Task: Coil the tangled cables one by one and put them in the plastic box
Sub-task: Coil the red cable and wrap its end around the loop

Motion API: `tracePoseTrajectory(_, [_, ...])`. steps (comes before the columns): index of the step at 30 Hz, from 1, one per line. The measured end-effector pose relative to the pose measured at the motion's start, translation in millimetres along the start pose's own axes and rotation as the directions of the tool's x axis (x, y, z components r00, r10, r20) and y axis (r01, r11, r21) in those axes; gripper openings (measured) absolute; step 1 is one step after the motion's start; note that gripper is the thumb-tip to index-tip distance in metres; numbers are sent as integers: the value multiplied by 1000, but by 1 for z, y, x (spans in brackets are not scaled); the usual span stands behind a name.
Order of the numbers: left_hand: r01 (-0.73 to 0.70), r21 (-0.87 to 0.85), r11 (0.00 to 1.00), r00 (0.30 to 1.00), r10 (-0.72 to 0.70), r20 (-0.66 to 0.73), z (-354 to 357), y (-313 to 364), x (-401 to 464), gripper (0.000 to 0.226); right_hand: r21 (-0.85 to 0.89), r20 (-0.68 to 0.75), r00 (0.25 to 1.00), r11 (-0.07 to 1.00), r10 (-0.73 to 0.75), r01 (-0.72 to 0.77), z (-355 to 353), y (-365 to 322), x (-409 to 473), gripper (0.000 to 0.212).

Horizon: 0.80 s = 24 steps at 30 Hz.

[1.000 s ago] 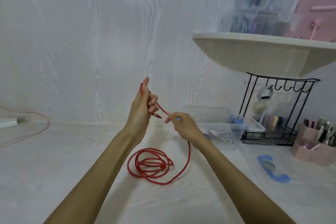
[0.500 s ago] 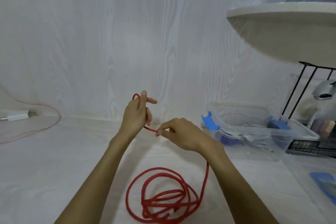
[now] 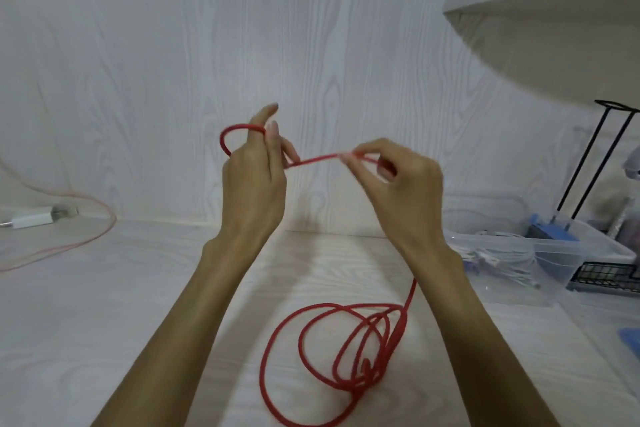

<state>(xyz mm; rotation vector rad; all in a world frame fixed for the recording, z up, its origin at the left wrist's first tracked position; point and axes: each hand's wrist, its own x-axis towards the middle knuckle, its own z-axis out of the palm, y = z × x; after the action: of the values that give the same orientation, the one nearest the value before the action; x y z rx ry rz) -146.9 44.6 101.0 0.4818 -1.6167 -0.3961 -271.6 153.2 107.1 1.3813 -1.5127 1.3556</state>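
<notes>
My left hand [image 3: 254, 180] wears a red cable [image 3: 313, 160] loop; my right hand [image 3: 398, 184] pinches it. Clear plastic box [image 3: 554, 253] at desk's right edge.

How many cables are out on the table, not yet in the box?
2: the red cable, held up by both hands with loops on the table, and a pink cable at far left. White ones already lie in the plastic box.

A single wide-angle view looks from the person's head, forward and slightly down, close over the desk [image 3: 104, 305], toward the wall [image 3: 173, 45]. Both forearms enter from the bottom edge; a shelf [image 3: 554, 28] fills the upper right.
</notes>
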Motion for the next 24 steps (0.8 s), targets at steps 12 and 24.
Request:
tracePoseTrajectory(12, [116, 338, 934, 699, -318, 640, -6, -33, -11, 45, -79, 708, 697, 994, 112, -80, -3, 14, -15, 15])
tracePoseTrajectory(24, [326, 160, 932, 155, -219, 963, 21, 24, -28, 56, -297, 280, 952, 954, 124, -37, -15, 37, -10, 59])
